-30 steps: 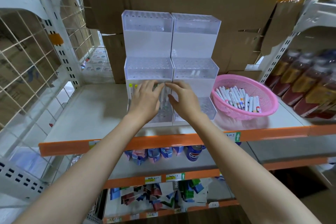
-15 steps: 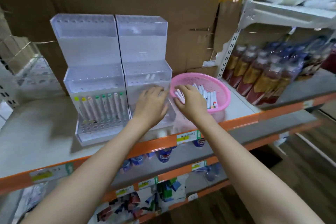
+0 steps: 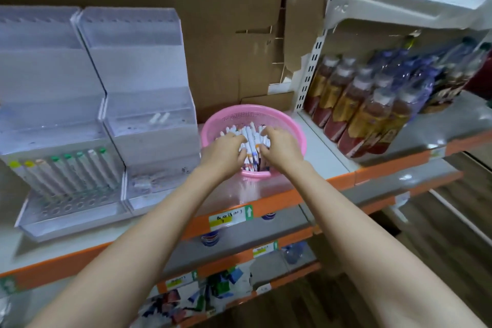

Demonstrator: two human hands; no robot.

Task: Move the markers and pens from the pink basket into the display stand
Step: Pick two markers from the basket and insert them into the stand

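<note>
Markers (image 3: 249,136) between left hand (image 3: 223,152), right hand (image 3: 282,147)

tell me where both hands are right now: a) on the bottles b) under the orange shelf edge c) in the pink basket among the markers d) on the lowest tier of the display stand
c: the left hand and the right hand both reach into the pink basket, with their fingers curled round the markers lying in it.

We see a pink mesh basket (image 3: 292,125), white markers (image 3: 249,133), a clear stand (image 3: 138,66) and an orange-edged shelf (image 3: 386,170).
</note>
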